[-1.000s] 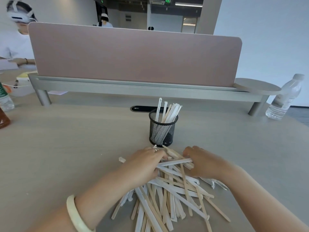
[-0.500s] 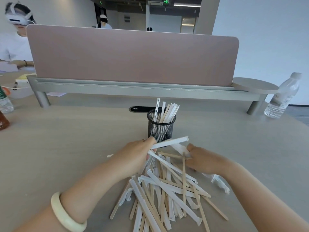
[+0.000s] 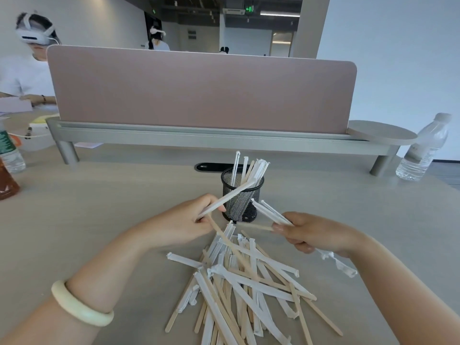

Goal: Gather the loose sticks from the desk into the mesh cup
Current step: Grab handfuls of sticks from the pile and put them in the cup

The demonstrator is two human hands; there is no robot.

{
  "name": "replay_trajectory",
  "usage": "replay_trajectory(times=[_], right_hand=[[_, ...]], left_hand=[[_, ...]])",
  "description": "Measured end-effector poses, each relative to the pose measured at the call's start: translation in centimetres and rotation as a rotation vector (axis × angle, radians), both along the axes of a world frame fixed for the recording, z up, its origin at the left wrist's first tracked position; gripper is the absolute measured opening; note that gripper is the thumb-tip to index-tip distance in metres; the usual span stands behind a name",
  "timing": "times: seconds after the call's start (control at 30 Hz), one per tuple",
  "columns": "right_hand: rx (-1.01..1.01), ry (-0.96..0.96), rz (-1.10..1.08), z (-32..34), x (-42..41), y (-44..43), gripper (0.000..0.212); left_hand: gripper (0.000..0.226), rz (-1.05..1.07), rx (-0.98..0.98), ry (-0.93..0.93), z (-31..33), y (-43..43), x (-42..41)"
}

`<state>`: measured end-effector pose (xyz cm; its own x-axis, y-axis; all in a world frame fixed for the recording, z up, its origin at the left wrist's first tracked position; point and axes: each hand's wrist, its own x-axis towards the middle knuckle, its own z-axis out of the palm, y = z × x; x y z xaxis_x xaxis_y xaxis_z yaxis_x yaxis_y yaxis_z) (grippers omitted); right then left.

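Observation:
A black mesh cup (image 3: 242, 195) stands upright mid-desk with several sticks inside. In front of it lies a pile of loose sticks (image 3: 244, 282), some bare wood, some in white paper wrappers. My left hand (image 3: 189, 225) is raised just left of the cup, shut on a white wrapped stick (image 3: 231, 194) that points up toward the cup's rim, and on a bare wooden stick hanging down. My right hand (image 3: 311, 232) is right of the cup, shut on a few wrapped sticks (image 3: 268, 210) whose tips point at the cup.
A pink divider screen (image 3: 199, 93) on a grey rail crosses the desk behind the cup. A water bottle (image 3: 425, 148) stands far right, two bottles (image 3: 10, 155) at the left edge. A person with a headset sits at back left.
Both hands have lifted off the pile with sticks pinched in them. The left hand's wrapped stick has swung upward toward the cup's rim; the right hand has moved right and up.

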<state>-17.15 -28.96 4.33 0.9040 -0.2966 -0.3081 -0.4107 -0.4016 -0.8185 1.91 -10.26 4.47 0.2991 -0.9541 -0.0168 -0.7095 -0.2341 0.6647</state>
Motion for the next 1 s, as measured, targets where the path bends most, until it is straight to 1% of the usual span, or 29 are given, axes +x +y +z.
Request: replay_trajectory(times=[0.07, 0.13, 0.2, 0.3, 0.37, 0.43, 0.47, 0.53, 0.6, 0.67, 0.77, 0.83, 0.87, 0.93, 1.0], right_hand=[[0.003, 0.004, -0.021, 0.0, -0.1, -0.3, 0.025], [0.003, 0.013, -0.008, 0.0, -0.2, -0.4, 0.021], [-0.010, 0.011, 0.037, 0.0, -0.3, -0.5, 0.017], [-0.001, -0.004, 0.077, 0.1, -0.5, -0.7, 0.016], [0.056, -0.040, 0.083, 0.0, -0.5, -0.9, 0.014], [0.106, -0.101, 0.063, -0.1, -0.3, -0.9, 0.013], [0.122, -0.125, 0.048, -0.1, -0.2, -0.8, 0.012], [0.140, -0.156, 0.012, -0.2, 0.0, -0.7, 0.009], [0.147, -0.193, -0.037, -0.3, 0.2, -0.5, 0.012], [0.160, -0.259, -0.085, -0.3, 0.5, -0.3, 0.019], [0.278, -0.457, -0.198, -0.4, 1.2, 0.4, 0.030], [0.329, -0.596, -0.280, -0.7, 1.6, 0.8, 0.029], [0.323, -0.651, -0.308, -0.9, 1.9, 1.0, 0.028], [0.272, -0.718, -0.340, -1.4, 2.2, 1.4, 0.025], [0.230, -0.741, -0.372, -2.0, 2.4, 1.8, 0.023]], left_hand=[[0.034, -0.004, -0.016, 0.038, 0.2, 0.3, 0.4], [0.043, -0.003, -0.005, 0.059, 0.3, 0.5, 0.9], [0.047, 0.003, 0.000, 0.084, 0.3, 0.5, 1.2], [0.041, 0.002, -0.027, 0.237, 0.5, 0.6, 1.1], [0.029, 0.023, -0.068, 0.323, 0.4, 0.6, 0.9], [0.013, 0.079, -0.164, 0.337, 0.0, 0.3, 0.6], [0.010, 0.100, -0.202, 0.325, -0.2, 0.1, 0.3], [0.018, 0.107, -0.233, 0.301, -0.6, -0.3, -0.2], [0.024, 0.125, -0.267, 0.301, -0.3, -0.5, -0.6], [0.026, 0.157, -0.349, 0.342, 0.3, -0.5, -0.7], [0.022, 0.197, -0.553, 0.522, 1.2, -0.4, -0.7], [0.026, 0.209, -0.694, 0.637, 1.4, -0.5, -0.5], [0.027, 0.212, -0.737, 0.664, 1.3, -0.5, -0.5], [0.024, 0.221, -0.748, 0.648, 0.6, -0.8, -0.5], [0.020, 0.250, -0.697, 0.610, -0.6, -1.0, -0.5]])
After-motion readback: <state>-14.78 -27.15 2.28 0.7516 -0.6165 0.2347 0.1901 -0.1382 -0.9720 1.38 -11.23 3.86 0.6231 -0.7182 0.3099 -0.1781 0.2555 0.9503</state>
